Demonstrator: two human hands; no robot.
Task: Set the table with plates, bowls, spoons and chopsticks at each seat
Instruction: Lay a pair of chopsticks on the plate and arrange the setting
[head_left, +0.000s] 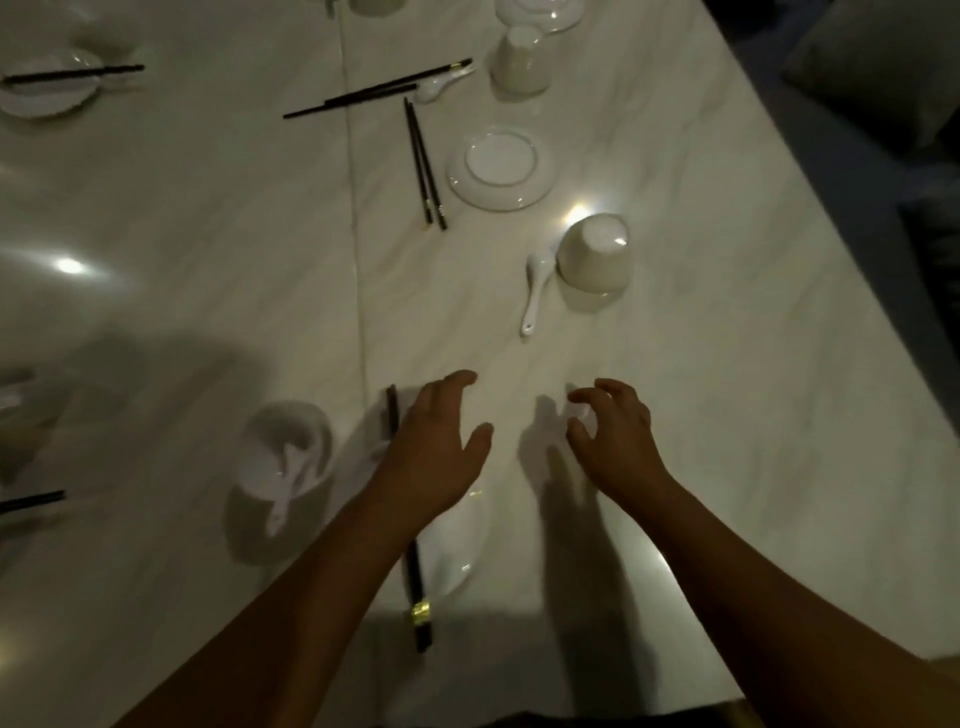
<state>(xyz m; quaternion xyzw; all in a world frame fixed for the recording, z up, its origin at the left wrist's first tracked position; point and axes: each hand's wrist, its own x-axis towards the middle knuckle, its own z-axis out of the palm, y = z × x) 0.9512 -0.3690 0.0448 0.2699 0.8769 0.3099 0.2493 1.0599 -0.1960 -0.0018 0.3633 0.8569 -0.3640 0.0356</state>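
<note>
- Head view finds both hands low over the table (727, 364) near its near edge. The left hand (441, 447) has its fingers spread and relaxed. The right hand (615, 431) has them loosely curled, and as far as we can tell in this dim light they hold nothing.
- We judge the near seat laid. The near plate (465, 545) lies under the left forearm, and the near chopsticks (415, 577) lie along its left rim. The filled bowl (265, 426) stands just left of them with a spoon in it.
- The next seat along the right edge looks unfinished. The far plate (501, 169) has the far chopsticks (426, 166) just beside it on the left. An upturned bowl (595, 260) stands nearer us, with a loose spoon (535, 291) at its left side.
- The next move, we think, calls for reaching forward, righting that bowl and laying its spoon inside.
</note>
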